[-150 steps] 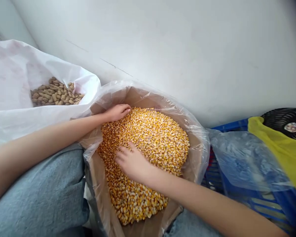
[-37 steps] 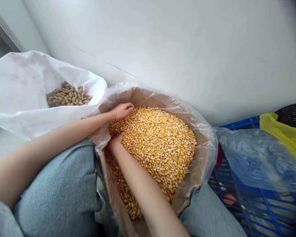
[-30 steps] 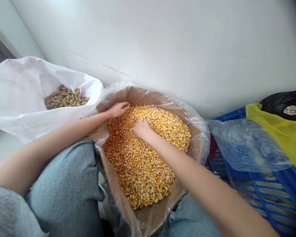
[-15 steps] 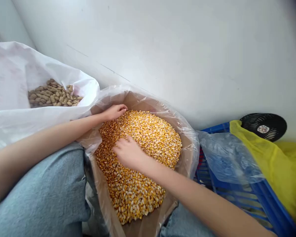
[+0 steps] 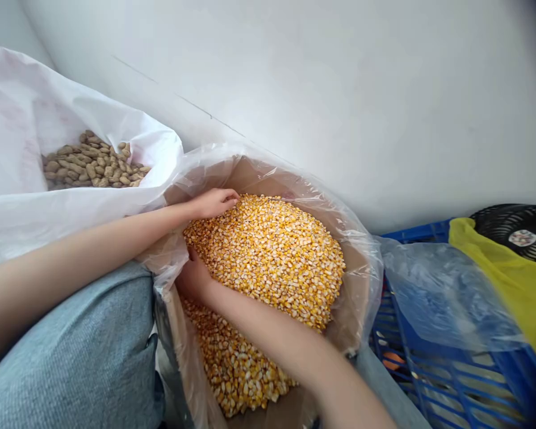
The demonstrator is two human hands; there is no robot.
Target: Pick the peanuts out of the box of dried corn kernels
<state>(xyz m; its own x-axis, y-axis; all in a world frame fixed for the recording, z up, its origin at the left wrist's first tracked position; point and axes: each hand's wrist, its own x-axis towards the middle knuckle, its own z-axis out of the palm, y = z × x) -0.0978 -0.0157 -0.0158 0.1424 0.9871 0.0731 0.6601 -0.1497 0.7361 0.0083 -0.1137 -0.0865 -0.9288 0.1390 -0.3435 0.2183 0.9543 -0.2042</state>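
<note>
Yellow and pale corn kernels [image 5: 277, 256] lie heaped in a brown sack with a clear plastic liner [image 5: 361, 262]. My left hand [image 5: 215, 203] rests at the far left edge of the heap, its fingers curled together with the tips down at the kernels. What they hold, if anything, is hidden. At the near left side of the heap is my right hand [image 5: 193, 275], low against the liner wall. Its fingers are in shadow and mostly hidden. The right forearm crosses over the corn.
Left of the corn stands a white sack [image 5: 9, 119] with unshelled peanuts [image 5: 93, 161] in it. To the right, a blue plastic crate [image 5: 451, 369] bears clear plastic film [image 5: 451, 298], yellow mesh [image 5: 504, 268] and a black basket [image 5: 518, 229]. A white wall rises behind.
My right hand has moved left, from the middle of the corn to the liner's left side. The left hand stays at the heap's far left edge. The view has shifted slightly.
</note>
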